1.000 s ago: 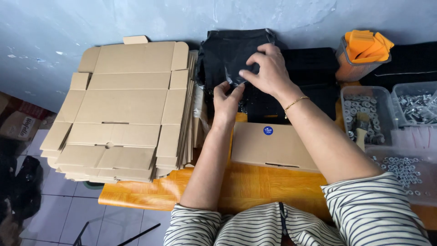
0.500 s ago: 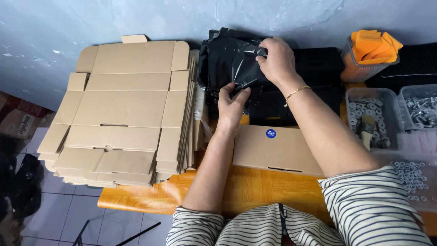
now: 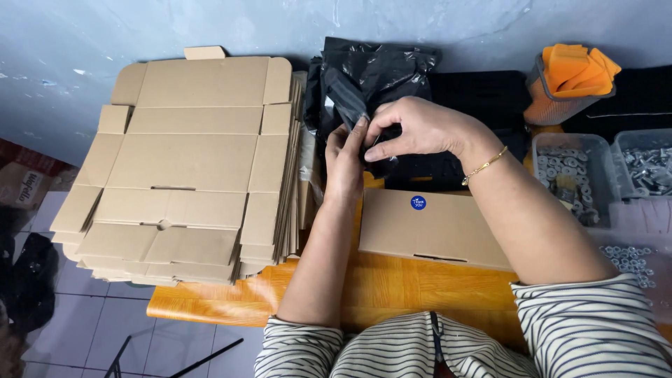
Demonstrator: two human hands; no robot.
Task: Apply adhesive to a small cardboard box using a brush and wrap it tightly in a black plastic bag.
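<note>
Stacked flat on the table's left edge: cardboard box blanks (image 3: 189,168). Near the far edge, middle: left hand (image 3: 344,164), fingers curled, pinching black plastic bag (image 3: 371,77); right hand (image 3: 420,129) narrowly closed on the same bag. Below: closed cardboard box (image 3: 434,227). Far right corner: orange basket (image 3: 553,105) holding orange cloth (image 3: 577,66); clear bins (image 3: 570,171) with metal washers

Hands: two, left hand (image 3: 344,164) and right hand (image 3: 418,129)
Black plastic bag (image 3: 374,73): one
Closed cardboard box (image 3: 437,227): one
Stack of flat cardboard boxes (image 3: 189,161): one
Clear hardware bins (image 3: 570,171): two
Orange cloth basket (image 3: 570,84): one
</note>
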